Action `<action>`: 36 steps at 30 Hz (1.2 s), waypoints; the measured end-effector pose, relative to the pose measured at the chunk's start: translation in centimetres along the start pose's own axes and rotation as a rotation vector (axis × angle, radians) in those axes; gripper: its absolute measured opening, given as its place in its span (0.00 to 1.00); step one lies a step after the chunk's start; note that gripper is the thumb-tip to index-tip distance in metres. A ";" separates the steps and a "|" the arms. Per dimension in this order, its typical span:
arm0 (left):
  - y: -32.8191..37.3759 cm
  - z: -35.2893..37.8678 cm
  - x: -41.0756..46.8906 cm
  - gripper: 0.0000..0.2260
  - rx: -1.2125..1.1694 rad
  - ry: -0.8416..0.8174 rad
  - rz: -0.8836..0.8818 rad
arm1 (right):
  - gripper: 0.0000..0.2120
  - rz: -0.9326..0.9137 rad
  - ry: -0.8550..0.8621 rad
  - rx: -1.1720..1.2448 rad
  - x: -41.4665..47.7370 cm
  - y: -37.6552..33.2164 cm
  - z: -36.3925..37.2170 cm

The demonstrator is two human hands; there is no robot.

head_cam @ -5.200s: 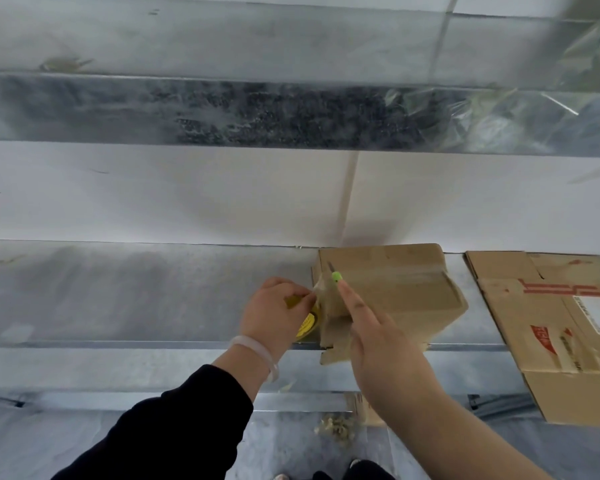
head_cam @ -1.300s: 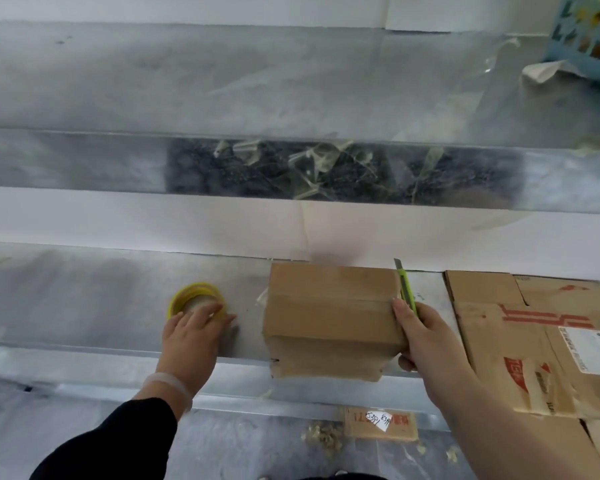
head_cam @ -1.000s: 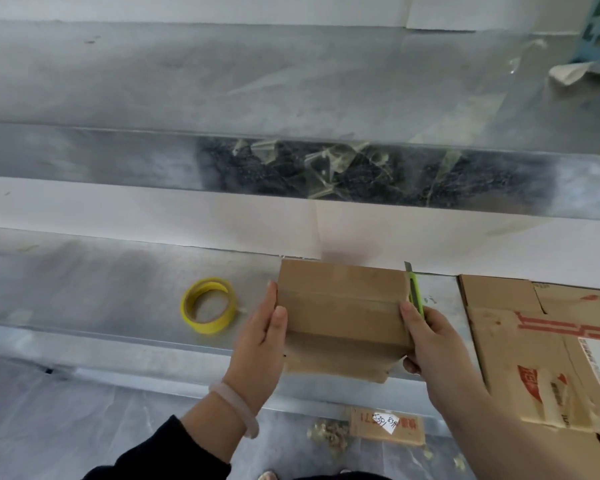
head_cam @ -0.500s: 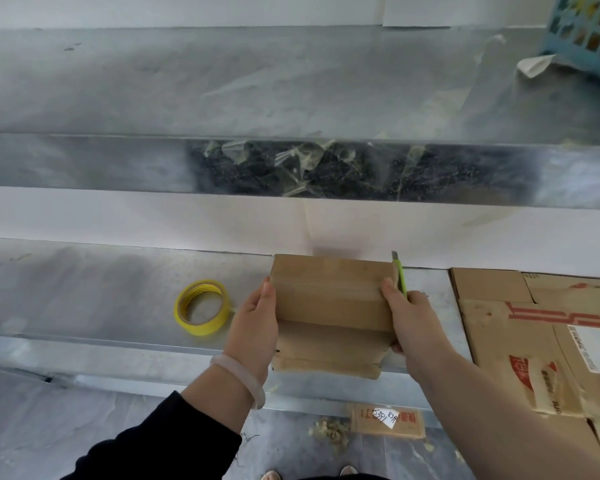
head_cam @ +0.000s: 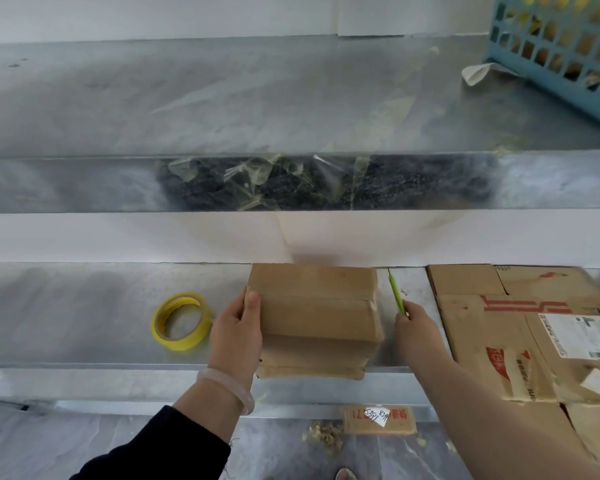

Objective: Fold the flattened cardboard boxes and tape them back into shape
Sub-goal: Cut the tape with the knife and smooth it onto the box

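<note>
A small folded cardboard box (head_cam: pixel 317 313) stands on the metal shelf (head_cam: pixel 84 306), with clear tape across its top seam and a loose flap hanging over the shelf's front edge. My left hand (head_cam: pixel 236 336) rests flat against the box's left side, thumb on the top edge. My right hand (head_cam: pixel 417 327) is just right of the box, apart from it, and holds a thin green utility knife (head_cam: pixel 395 294) pointing away from me. A yellow roll of tape (head_cam: pixel 181 322) lies on the shelf left of my left hand.
Flattened cardboard boxes (head_cam: pixel 534 334) with red print and a white label lie at the right of the shelf. The upper shelf carries a blue plastic basket (head_cam: pixel 561 46) at far right, and tape scraps (head_cam: pixel 264 178) stick to its front edge. A cardboard scrap (head_cam: pixel 378 419) lies on the floor.
My left hand let go of the tape roll and came to the box's left side. My right hand, with the knife, has moved off the box's right edge to the right.
</note>
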State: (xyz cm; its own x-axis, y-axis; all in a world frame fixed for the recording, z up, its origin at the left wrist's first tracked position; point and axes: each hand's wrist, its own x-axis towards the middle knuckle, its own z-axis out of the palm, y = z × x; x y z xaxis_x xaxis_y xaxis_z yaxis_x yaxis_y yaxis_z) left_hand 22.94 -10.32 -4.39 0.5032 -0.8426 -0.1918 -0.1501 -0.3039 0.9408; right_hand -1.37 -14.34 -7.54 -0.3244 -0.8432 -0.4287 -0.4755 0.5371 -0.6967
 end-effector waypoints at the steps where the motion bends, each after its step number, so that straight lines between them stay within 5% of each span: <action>1: 0.0 0.0 -0.1 0.14 -0.008 -0.003 -0.002 | 0.23 -0.014 0.009 -0.104 0.5 0.6 -0.2; 8: -0.1 0.0 0.3 0.12 -0.083 -0.019 -0.046 | 0.26 -0.143 0.015 -0.640 1.3 1.6 -0.2; 12: -0.2 -0.3 1.0 0.17 -0.007 -0.028 0.003 | 0.27 -0.273 0.087 -0.095 -1.2 -0.9 -0.4; 14: 0.1 -0.5 1.6 0.22 0.092 -0.051 0.060 | 0.37 -0.248 -0.016 0.180 -3.3 -3.1 0.2; 16: 0.6 -0.4 2.2 0.26 0.216 -0.090 0.091 | 0.51 -0.186 -0.107 0.172 -4.9 -5.1 1.2; 19: 0.9 0.2 2.8 0.43 0.439 -0.129 0.070 | 0.56 -0.185 -0.089 -0.077 -5.7 -6.9 2.4; 22: 0.9 0.7 3.0 0.49 0.502 -0.161 0.092 | 0.56 -0.219 -0.036 -0.196 -5.2 -7.2 2.8; 28: 0.8 0.6 3.4 0.42 0.429 -0.234 0.088 | 0.49 -0.272 -0.076 -0.184 -4.1 -6.6 2.5; 36: -0.2 -0.2 3.9 0.31 0.159 -0.310 -0.011 | 0.36 -0.166 -0.268 0.274 -3.3 -4.7 1.6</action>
State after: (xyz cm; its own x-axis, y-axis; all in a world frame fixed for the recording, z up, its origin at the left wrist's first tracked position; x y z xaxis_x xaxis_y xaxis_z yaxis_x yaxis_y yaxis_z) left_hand 25.04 -13.45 -5.28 0.2268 -0.9264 -0.3006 -0.2885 -0.3587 0.8877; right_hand 3.24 -14.15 -3.78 -0.0201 -0.9132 -0.4071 -0.2566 0.3982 -0.8807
